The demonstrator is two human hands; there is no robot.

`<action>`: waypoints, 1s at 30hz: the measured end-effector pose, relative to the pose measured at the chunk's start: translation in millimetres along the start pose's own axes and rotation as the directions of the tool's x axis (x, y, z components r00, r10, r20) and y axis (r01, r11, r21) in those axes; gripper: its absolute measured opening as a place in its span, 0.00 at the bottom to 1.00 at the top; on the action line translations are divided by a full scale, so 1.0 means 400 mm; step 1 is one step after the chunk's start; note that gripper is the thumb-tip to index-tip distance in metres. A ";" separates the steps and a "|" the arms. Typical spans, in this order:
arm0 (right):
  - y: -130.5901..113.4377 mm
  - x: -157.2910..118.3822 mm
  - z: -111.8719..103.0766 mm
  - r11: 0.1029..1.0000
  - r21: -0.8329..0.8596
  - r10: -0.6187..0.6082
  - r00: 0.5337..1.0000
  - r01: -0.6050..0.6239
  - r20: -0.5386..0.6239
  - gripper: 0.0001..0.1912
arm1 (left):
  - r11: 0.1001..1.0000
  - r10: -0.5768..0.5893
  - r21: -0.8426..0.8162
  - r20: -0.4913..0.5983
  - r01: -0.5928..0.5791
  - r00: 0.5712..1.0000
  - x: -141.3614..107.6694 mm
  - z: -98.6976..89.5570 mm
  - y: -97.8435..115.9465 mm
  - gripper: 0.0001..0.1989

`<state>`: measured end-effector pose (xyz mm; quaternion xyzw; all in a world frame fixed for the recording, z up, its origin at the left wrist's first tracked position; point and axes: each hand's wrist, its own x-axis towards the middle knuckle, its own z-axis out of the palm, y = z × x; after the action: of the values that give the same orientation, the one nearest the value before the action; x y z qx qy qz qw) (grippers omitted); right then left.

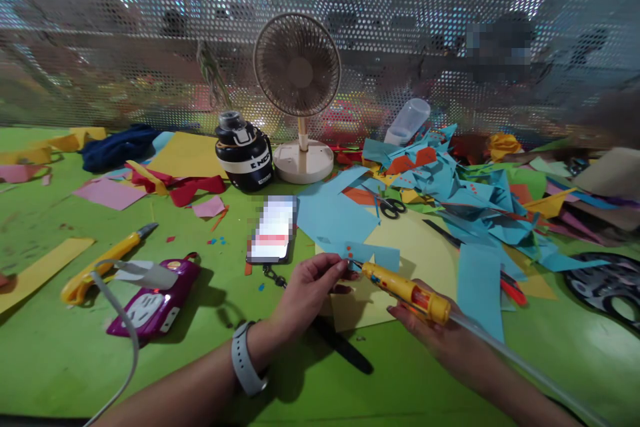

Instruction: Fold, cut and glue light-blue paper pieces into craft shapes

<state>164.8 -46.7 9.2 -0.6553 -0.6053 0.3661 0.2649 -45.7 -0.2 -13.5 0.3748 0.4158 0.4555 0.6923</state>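
My right hand (pixel 425 330) is wrapped round a yellow pen-shaped tool (pixel 400 288) with a thin dark tip; a clear tube (pixel 515 353) trails from its rear end. My left hand (pixel 313 287), wearing a pale watch strap on the wrist, pinches the edge of a light-blue paper strip (pixel 383 257). Small orange-red dots show on the strip near my fingertips. The tool's tip touches or nearly touches the paper beside my left thumb; I cannot tell which. Underneath are pale-yellow paper sheets (pixel 425 240). A dark flat strip (pixel 345 347) lies partly below my left hand.
A phone (pixel 274 230), a black bottle (pixel 244 157) and a white fan (pixel 303 163) stand or lie ahead. Blue paper scraps (pixel 450 180) heap at right, near black scissors (pixel 393 208). On the left are a purple power strip (pixel 160 297) and a yellow-handled tool (pixel 100 267).
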 end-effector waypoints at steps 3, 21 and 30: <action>0.000 -0.002 0.000 1.000 0.007 -0.016 1.000 0.016 0.006 0.20 | 1.000 0.006 0.008 -0.001 -0.006 1.000 0.000 0.000 -0.001 0.14; -0.015 -0.005 -0.009 0.992 -0.074 -0.100 0.995 0.102 0.032 0.15 | 1.000 0.021 0.021 -0.026 -0.021 0.999 -0.001 0.000 -0.001 0.13; -0.016 -0.005 -0.007 0.994 -0.041 -0.094 0.994 0.096 0.064 0.13 | 0.999 0.028 0.028 -0.023 -0.027 0.999 -0.001 0.000 -0.003 0.12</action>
<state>163.2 -47.4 16.3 -0.6198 -0.6517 0.3598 0.2485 -45.4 -0.9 -14.3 0.3847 0.4251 0.4636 0.6755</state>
